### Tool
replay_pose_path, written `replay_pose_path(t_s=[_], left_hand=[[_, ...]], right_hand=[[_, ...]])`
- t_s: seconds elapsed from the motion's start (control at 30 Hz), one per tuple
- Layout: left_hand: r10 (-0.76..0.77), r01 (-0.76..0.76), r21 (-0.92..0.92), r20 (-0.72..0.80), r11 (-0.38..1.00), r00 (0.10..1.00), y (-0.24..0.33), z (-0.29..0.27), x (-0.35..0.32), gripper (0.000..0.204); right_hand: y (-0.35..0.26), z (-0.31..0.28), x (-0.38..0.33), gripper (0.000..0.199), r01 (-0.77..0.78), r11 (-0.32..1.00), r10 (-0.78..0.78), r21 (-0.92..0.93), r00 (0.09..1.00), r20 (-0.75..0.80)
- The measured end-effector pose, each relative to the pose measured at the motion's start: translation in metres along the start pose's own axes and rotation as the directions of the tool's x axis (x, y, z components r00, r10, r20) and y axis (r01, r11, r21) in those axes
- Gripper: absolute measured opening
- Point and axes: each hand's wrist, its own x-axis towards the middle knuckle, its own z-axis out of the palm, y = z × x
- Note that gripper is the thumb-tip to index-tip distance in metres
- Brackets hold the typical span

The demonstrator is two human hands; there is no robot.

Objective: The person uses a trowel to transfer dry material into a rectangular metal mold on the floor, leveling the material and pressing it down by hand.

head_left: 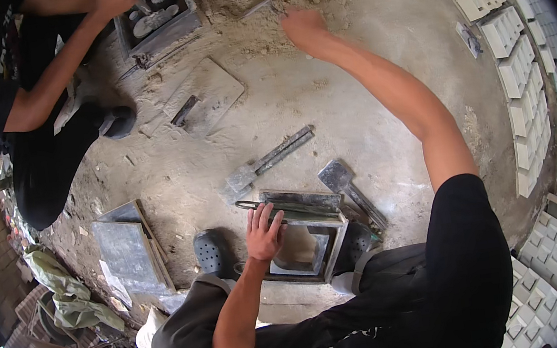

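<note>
- Box-shaped mould (320,251) was, as I judge, in the step of being steadied by my left hand (265,237), while my right hand (306,29) worked at the loose sandy mix (334,0).
- The next move, I think, called for a sure grip on the thin flat tool (261,7) in the mix, and for a calm left hand, so that the mould did not slide.
- The mould lay on the floor (397,180) between my left shoe (213,251) and my right shoe (353,245), directly under the left hand and well apart from the right one.
- My left hand rested on the left part of its top, with fingers spread, pinching nothing that I could see.
- My right hand was stretched far forward, its fingers curled beside the tool; whether they gripped it, I cannot tell.
</note>
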Motion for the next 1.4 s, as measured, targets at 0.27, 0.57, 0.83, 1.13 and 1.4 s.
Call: replay_pose_path(t_s=[0.27,0.57,0.83,1.13,1.4], left_hand=[[0.021,-0.021,-0.006,0.001,1.000,1.000,0.002,0.000,0.003,0.036],[0.004,-0.004,0.023,0.008,1.000,1.000,0.001,0.002,-0.001,0.036],[0.018,-0.019,0.021,0.008,1.000,1.000,0.004,0.001,0.001,0.036],[0.018,-0.018,0.012,-0.009,1.000,1.000,0.002,0.002,-0.002,0.037],[0.023,-0.023,0.016,-0.004,1.000,1.000,0.004,0.003,0.000,0.036]], right_hand=[[0.031,0.056,-0.089,0.042,-0.462,0.746,0.536,0.479,0.844,-0.021],[0.048,0.045,-0.161,0.044,-0.696,0.283,0.742,0.660,0.595,0.309],[0.062,0.082,-0.093,0.025,-0.557,-0.294,0.410,0.776,0.660,0.629],[0.058,0.102,-0.050,0.038,-0.443,0.306,0.632,0.842,0.756,0.168],[0.041,0.080,-0.075,0.038,-0.290,0.879,0.382,0.378,0.903,-0.195]])
